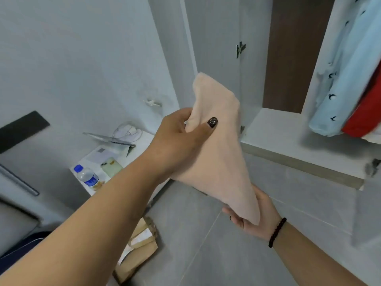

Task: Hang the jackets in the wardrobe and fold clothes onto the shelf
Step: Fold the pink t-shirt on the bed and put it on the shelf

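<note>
A pale peach cloth [218, 157], folded into a long narrow shape, is stretched between both hands in the middle of the view. My left hand [181, 139] pinches its upper part between thumb and fingers. My right hand [253, 217], with a dark bead bracelet at the wrist, grips its lower end from beneath. Behind the cloth stands the open white wardrobe, its bare shelf [288, 133] at mid right. A light blue shirt with small bird prints [342, 79] and a red garment [367, 112] hang inside at the right.
A white side table [144, 141] at the left holds a water bottle [87, 176], a phone [111, 167], papers and a white cable. Crumpled brown paper bags [138, 250] lie on the grey tiled floor below. The wardrobe door [218, 48] stands open.
</note>
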The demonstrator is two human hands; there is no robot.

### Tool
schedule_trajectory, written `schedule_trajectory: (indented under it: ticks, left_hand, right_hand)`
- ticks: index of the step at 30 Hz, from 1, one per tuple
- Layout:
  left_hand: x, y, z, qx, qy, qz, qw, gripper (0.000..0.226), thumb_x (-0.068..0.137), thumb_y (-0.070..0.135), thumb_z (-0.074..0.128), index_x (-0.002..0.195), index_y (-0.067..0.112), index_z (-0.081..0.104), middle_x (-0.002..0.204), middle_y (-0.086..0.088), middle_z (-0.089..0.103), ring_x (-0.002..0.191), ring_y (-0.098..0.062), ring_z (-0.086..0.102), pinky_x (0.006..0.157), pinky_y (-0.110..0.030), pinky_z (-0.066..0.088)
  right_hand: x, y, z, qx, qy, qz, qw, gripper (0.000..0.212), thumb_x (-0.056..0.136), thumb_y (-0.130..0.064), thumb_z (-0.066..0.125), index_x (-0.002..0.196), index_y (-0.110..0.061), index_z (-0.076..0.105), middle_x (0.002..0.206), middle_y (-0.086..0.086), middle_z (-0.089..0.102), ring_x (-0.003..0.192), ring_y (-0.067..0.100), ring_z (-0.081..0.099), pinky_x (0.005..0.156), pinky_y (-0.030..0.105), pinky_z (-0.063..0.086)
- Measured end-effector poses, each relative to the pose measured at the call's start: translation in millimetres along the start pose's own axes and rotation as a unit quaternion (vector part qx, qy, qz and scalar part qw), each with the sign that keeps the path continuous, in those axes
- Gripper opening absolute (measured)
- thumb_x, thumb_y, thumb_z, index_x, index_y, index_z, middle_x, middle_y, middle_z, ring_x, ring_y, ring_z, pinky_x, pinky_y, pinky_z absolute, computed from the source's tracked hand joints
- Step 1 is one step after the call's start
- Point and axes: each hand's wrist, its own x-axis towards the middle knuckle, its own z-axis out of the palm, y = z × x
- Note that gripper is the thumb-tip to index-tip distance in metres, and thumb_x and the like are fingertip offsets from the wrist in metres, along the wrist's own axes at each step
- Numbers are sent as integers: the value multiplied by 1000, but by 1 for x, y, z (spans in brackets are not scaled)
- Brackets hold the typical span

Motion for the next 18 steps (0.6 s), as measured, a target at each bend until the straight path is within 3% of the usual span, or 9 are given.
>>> schedule_trajectory:
  ticks: [6,10,13,15,18]
  left_hand:
    - [51,134,-9,14,-73,54,996,13,91,33,67,101,26,69,90,8,76,81,-10,73,65,-20,55]
    - [80,232,-20,7,-88,93,992,15,91,34,66,103,25,69,93,7,76,85,-12,73,75,-29,56]
    - [97,299,-23,-4,-105,123,987,14,92,33,65,102,25,69,92,7,76,83,-12,73,70,-25,55]
    - [107,336,-25,-16,-105,146,984,16,92,35,65,103,24,69,92,7,76,82,-11,73,64,-20,54]
    - [122,374,-29,-40,-91,173,980,21,91,38,64,107,26,67,94,8,76,84,-12,73,69,-24,55]
  right_hand:
    - [-70,-102,65,22,-11,-41,999,59,70,-46,78,114,-7,70,107,21,66,83,37,67,62,42,58]
    - [-121,-190,131,39,-32,-119,992,60,72,-53,74,120,-17,68,122,15,65,98,38,67,72,45,56]
    - [-163,-252,177,-5,-22,-169,985,50,76,-42,75,117,-14,69,122,14,66,104,36,66,82,48,55]
    - [-188,-287,200,-43,-5,-196,980,38,78,-33,71,108,-11,73,113,14,69,96,33,69,76,45,57]
    - [-218,-334,224,-80,33,-232,969,31,81,-26,63,103,-8,75,111,17,70,91,33,71,71,43,58]
